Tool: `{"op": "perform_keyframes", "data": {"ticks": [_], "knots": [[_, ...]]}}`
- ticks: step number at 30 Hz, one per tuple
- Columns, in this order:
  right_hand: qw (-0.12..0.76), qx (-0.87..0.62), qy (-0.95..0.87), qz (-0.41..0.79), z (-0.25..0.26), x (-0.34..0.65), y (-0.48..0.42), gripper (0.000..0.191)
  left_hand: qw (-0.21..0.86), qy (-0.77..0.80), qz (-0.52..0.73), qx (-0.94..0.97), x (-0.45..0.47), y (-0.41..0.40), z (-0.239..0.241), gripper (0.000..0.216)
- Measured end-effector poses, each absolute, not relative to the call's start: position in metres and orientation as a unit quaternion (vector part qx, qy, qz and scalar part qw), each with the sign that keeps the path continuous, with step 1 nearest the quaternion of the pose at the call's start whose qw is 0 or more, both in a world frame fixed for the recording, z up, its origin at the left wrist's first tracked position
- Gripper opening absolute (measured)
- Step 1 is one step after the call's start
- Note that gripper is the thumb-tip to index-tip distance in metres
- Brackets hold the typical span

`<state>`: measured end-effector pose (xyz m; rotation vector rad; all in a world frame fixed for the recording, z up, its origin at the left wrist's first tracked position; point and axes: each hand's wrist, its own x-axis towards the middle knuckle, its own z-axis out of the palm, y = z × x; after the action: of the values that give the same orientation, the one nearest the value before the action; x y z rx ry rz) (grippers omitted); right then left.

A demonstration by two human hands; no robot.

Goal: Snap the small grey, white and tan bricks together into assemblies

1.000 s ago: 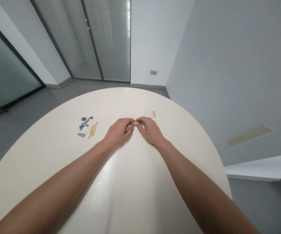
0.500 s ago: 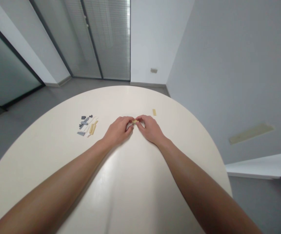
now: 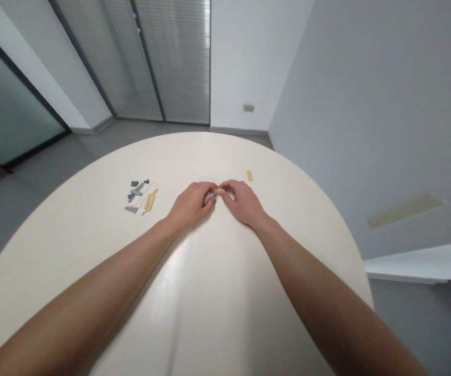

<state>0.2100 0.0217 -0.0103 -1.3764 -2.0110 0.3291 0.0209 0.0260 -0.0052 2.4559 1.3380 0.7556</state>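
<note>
Tan brick, pinched between left hand, right hand

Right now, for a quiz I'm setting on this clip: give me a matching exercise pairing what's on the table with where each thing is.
Column 1:
1. left hand
2. right hand
3. lone tan strip
4. grey and tan pieces

Column 2:
A. lying beyond the right hand on the white table
B. pinching the small tan piece from its right side
C. lying in a loose group left of both hands
D. pinching that piece from its left side

Pairs: 1-D, 2-B, 3-A, 4-C
</note>
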Motion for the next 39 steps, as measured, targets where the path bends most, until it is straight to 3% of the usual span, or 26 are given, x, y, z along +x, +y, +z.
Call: {"op": "perform_keyframes", "data": {"ticks": [19, 39], "knots": [[0.336, -0.522, -0.774, 0.124, -0.0137, 0.2108, 0.0224, 0.016, 0.118, 0.472, 0.255, 0.835, 0.0214, 0.0257, -0.0057, 0.027], [0.357, -0.480, -0.777, 0.196, -0.0079, 0.2088, 0.0194, 0.018, 0.119, 0.512, 0.274, 0.806, 0.0216, 0.0230, -0.0006, 0.029]]}}
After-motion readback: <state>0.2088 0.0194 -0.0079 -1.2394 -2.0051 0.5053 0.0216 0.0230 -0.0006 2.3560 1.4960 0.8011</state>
